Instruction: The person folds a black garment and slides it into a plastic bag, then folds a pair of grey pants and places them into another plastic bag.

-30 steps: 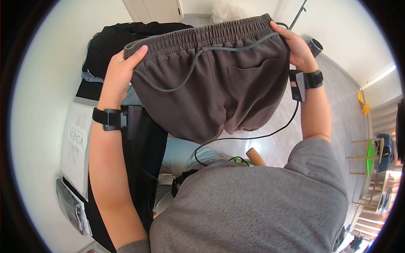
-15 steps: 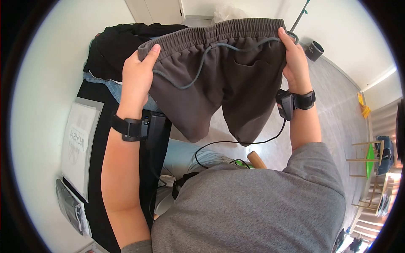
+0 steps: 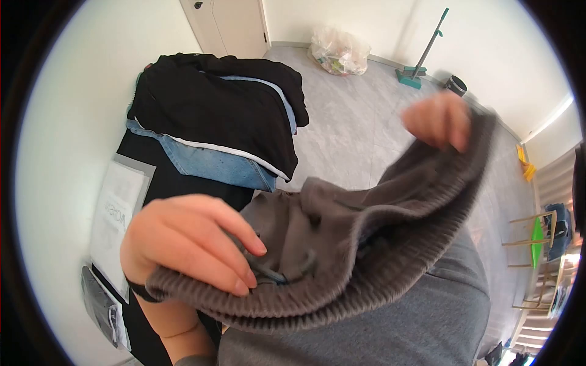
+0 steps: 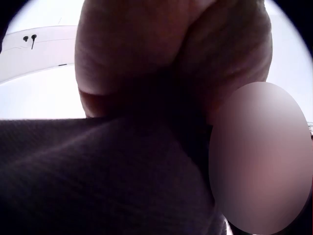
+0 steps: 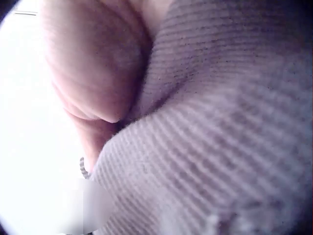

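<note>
Dark grey-brown shorts hang between both hands, their ribbed elastic waistband turned toward the person's chest and gaping. At its left end, the left hand grips the waistband, fingers bent over the edge. The right hand, blurred, holds the other end higher up at the right. Part of a drawstring shows by the left fingertips. Dark cloth fills the lower left wrist view below the left palm. In the right wrist view, ribbed fabric lies against the right hand.
A pile of clothes, a black garment over blue denim, lies on the black table. Flat packages sit along the wall. On the floor beyond stand a plastic bag, a broom and a dark bin.
Earlier the shorts hung upright with the waistband away from the person. Now the waistband has swung down toward the chest; the left hand came lower and nearer, and the clothes pile shows more fully.
</note>
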Available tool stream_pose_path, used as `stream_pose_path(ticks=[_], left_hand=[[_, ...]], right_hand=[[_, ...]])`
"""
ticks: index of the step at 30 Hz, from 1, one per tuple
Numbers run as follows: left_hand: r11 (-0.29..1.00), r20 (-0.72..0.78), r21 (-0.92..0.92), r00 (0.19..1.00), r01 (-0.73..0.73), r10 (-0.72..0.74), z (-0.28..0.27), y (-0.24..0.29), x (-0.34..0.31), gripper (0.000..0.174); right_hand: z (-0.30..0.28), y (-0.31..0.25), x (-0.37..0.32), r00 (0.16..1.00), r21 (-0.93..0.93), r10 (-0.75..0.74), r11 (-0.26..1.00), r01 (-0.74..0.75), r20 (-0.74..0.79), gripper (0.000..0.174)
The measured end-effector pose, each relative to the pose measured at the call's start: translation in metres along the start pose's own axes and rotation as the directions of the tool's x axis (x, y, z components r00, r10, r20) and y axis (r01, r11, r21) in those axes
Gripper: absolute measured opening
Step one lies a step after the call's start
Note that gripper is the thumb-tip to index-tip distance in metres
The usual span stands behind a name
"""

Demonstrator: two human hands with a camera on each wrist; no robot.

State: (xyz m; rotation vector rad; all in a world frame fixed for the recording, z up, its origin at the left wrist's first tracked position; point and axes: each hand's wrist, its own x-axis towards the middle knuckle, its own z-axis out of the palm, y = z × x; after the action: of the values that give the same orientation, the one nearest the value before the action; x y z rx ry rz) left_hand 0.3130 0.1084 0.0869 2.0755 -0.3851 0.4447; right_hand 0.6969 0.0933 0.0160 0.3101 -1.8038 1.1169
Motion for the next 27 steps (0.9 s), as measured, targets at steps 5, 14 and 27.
stream_pose_path(ticks=[5,14,27], left_hand=[[0.916,-0.345,0.259,0.915,0.307,-0.210,-0.008,-0.023,0.007,0.023],[0.839,-0.631,0.051,0.669,0.541,-0.393,-0.018,-0.035,-0.035,0.017],[0.192,-0.819,0.568,0.572,0.800,0.040,0.015,-0.048,-0.040,0.052]], right_hand=[[0.010,0.093,0.049,0.799,0.021,0.504,0.849,-0.527,-0.327,0.041],[0.028,0.116,0.061,0.813,0.289,0.447,0.888,-0.357,-0.372,0.037],[0.074,0.025,0.089,0.763,-0.212,0.267,0.860,-0.464,-0.589,0.033]])
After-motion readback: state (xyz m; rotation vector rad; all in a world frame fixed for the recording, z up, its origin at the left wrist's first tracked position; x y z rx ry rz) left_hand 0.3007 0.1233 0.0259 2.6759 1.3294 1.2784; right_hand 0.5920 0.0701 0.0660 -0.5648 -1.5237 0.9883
